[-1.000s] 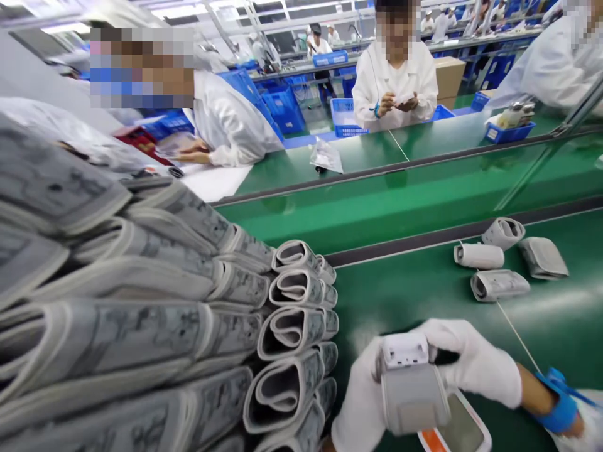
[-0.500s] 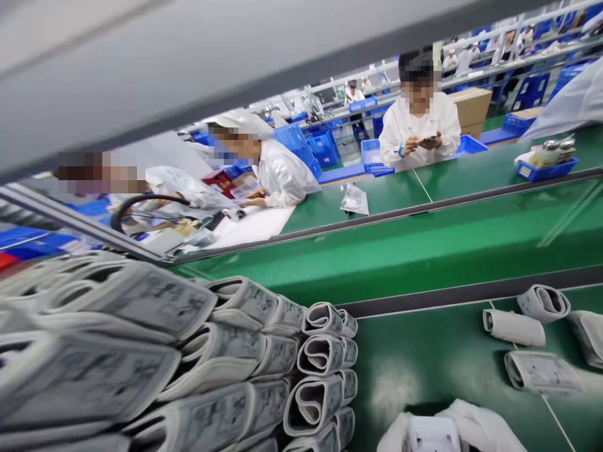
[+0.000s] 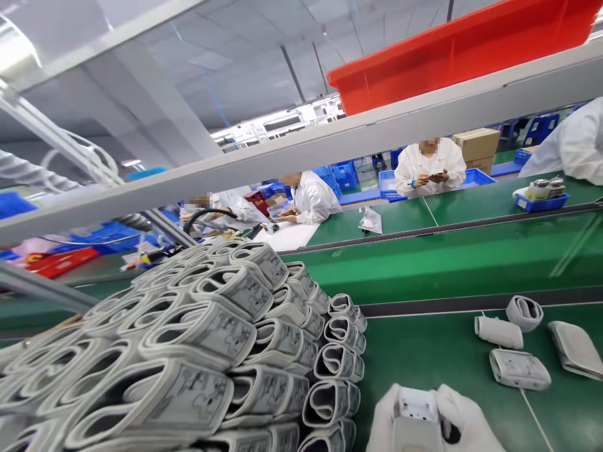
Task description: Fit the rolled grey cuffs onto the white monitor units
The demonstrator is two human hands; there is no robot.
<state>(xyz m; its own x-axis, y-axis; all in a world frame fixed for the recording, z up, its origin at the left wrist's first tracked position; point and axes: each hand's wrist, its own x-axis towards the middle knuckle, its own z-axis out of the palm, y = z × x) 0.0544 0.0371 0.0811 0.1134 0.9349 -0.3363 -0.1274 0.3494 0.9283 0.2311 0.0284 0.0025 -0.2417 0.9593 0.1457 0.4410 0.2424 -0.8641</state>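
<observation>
In the head view, at the bottom right of centre, my left hand [image 3: 382, 422] and my right hand [image 3: 467, 422] wear white gloves. Between them is a small white plastic device [image 3: 417, 405] with a recessed end showing small dark slots. My left fingers close on its left side, and my right fingers grip the right side. A dark round piece [image 3: 452, 433] shows below my right fingers; I cannot make out what it is. Left of my hands rises a tall stack of rolled grey cuffs [image 3: 198, 402] with pale edging and printed faces.
Several loose rolled cuffs [image 3: 520, 368] lie on the green worktop [image 3: 400, 339] at right. A grey rail [image 3: 301, 147] crosses overhead, bearing a red bin [image 3: 452, 56]. Beyond a green divider, co-workers in white sit along another bench, with a small blue tray [image 3: 541, 202] on it.
The camera view has tilted up and shifted, bringing the red bin and ceiling into sight. My hands and the white device show higher in the picture, still held together.
</observation>
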